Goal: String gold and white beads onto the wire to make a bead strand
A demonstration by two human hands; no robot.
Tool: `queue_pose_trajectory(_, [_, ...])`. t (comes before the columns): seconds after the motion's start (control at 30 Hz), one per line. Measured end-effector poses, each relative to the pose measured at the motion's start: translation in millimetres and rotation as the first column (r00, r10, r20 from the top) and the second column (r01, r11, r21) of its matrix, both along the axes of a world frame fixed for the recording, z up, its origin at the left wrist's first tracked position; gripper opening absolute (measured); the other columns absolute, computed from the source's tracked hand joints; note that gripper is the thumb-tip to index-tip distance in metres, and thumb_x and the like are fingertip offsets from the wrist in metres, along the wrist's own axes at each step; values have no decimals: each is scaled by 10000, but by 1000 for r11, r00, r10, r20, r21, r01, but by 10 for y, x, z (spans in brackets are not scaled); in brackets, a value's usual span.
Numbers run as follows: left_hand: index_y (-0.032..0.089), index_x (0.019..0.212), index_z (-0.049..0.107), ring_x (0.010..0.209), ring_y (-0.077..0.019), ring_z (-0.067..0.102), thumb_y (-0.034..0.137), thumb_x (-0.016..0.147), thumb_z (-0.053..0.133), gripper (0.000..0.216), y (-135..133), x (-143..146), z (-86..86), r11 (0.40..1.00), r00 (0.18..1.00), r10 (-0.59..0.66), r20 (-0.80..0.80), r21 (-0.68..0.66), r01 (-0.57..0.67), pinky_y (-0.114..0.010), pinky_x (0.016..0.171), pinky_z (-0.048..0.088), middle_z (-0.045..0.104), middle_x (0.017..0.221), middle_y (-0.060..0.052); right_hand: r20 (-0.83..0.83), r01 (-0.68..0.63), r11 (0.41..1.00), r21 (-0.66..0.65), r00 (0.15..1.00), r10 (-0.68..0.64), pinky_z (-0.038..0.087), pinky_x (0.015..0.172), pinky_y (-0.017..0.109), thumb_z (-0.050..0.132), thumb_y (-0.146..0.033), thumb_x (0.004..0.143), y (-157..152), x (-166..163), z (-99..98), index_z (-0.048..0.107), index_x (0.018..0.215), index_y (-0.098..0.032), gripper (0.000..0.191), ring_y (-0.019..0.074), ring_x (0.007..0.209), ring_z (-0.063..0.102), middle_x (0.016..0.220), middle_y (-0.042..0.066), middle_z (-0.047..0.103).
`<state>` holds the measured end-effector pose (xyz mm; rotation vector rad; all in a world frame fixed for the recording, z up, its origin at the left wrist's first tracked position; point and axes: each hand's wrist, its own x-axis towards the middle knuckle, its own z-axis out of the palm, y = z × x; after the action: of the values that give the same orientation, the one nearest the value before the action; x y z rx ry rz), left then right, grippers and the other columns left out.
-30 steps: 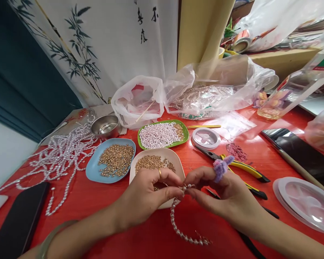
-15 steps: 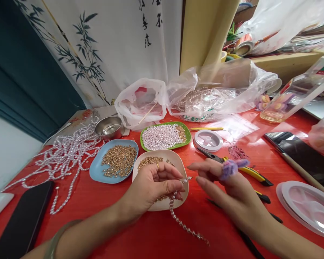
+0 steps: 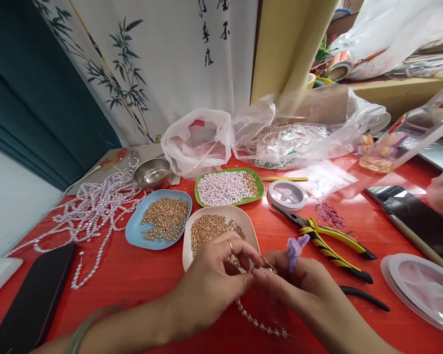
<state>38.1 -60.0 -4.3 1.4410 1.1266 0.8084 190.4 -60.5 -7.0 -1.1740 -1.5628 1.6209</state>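
My left hand (image 3: pixel 214 282), a gold ring on one finger, pinches one end of a beaded strand (image 3: pixel 257 322) of pearly and gold beads. Fingertip to fingertip with it, my right hand (image 3: pixel 304 282) is closed on the same end, where a small gold piece (image 3: pixel 269 265) shows between the fingers. The strand's other end hangs in a curve below both hands. A purple fuzzy band (image 3: pixel 294 250) circles a finger of the right hand. Behind the left hand stands a cream plate (image 3: pixel 243 216) of small gold beads, partly covered by that hand.
On the red table stand a blue plate (image 3: pixel 135 236) of gold beads, a green tray (image 3: pixel 260 189) of pearl beads, and a metal bowl (image 3: pixel 153 174). Yellow-black pliers (image 3: pixel 330 241) lie right, pearl strands (image 3: pixel 96 211) left. Plastic bags (image 3: pixel 199 140), spools (image 3: pixel 288 195) and phones (image 3: pixel 33 295) surround these.
My right hand has moved left and down and closed on the strand's end beside my left hand. The pliers, earlier partly covered by that hand, now show more fully.
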Motion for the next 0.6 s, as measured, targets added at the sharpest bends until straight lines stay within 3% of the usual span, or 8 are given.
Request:
queue_pose_trajectory(0.1, [173, 756, 599, 720, -119, 514, 87, 663, 558, 133, -32, 4, 14, 999, 999, -24, -34, 44, 26, -212, 550, 431, 523, 783, -12, -20, 15, 999, -42, 1000, -16, 367, 469, 194, 548, -265, 746, 0, 3, -23, 545, 626, -166, 156, 90, 493, 443, 537, -33, 495])
queue_pose_trajectory(0.23, [191, 860, 598, 718, -112, 516, 90, 673, 535, 221, -14, -15, 2, 999, 998, -35, 55, -36, 37, -218, 575, 441, 535, 805, -16, -60, 29, 999, -36, 998, -31, 414, 571, 229, 555, -243, 741, 24, 30, -47, 554, 737, -168, 76, 121, 616, 515, 668, 7, 572])
queue_pose_trajectory(0.33, [174, 930, 549, 660, -93, 511, 126, 668, 570, 267, 30, -37, -5, 983, 979, 9, 201, -180, 28, -220, 579, 446, 532, 751, -5, -24, 134, 983, 124, 991, -132, 404, 547, 224, 541, -239, 756, 51, 81, -37, 502, 700, -183, 88, 114, 591, 482, 639, -13, 511])
queue_pose_trajectory(0.47, [149, 961, 502, 601, -76, 500, 130, 640, 611, 340, 86, -58, 17, 940, 930, 108, 350, -341, 19, -194, 525, 444, 533, 723, 0, -4, 290, 894, 343, 952, -307, 376, 487, 207, 475, -218, 805, 93, 174, -17, 442, 732, -209, 80, 107, 573, 432, 661, -26, 441])
queue_pose_trajectory(0.5, [147, 950, 504, 596, -70, 500, 129, 632, 621, 339, 93, -61, 26, 932, 918, 127, 375, -361, 19, -185, 518, 442, 531, 726, 2, -13, 295, 875, 384, 949, -315, 380, 486, 206, 458, -189, 810, 105, 191, -19, 447, 787, -217, 38, 109, 575, 432, 667, -28, 436])
queue_pose_trajectory(0.6, [147, 889, 501, 572, -59, 512, 120, 606, 650, 321, 95, -65, 53, 911, 889, 158, 429, -411, 36, -171, 505, 443, 513, 726, 13, 10, 160, 836, 525, 981, -194, 440, 565, 229, 409, -89, 810, 141, 207, -49, 444, 1030, -246, 273, 117, 662, 498, 833, 9, 495])
